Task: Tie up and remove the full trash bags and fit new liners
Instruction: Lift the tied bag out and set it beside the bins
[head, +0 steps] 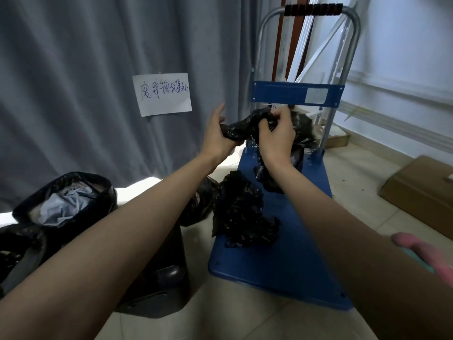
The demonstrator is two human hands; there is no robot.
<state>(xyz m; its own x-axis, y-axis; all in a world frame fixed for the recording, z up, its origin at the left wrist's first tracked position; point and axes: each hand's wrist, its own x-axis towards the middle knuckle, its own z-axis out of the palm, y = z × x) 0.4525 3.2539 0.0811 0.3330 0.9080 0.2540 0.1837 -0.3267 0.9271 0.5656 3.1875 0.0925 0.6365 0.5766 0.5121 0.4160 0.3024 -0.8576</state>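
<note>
Both hands hold a crumpled black trash bag (241, 130) in the air above the blue cart (282, 261). My left hand (217, 136) grips its left end, thumb raised. My right hand (278, 136) pinches the bunched plastic at the middle, and the rest of the bag hangs down behind my wrist. Another crumpled black bag (241, 212) lies on the cart's deck. At the left stands a black bin (157, 278) with a full black liner (66, 197) showing pale paper waste inside. A further black bag (17, 251) sits at the far left edge.
The cart's metal handle frame (348, 57) rises at the back. A grey curtain (73, 69) with a handwritten paper sign (162, 94) hangs behind the bin. Cardboard boxes (421, 195) lie on the tiled floor at right. A pink object (426, 253) intrudes at the right edge.
</note>
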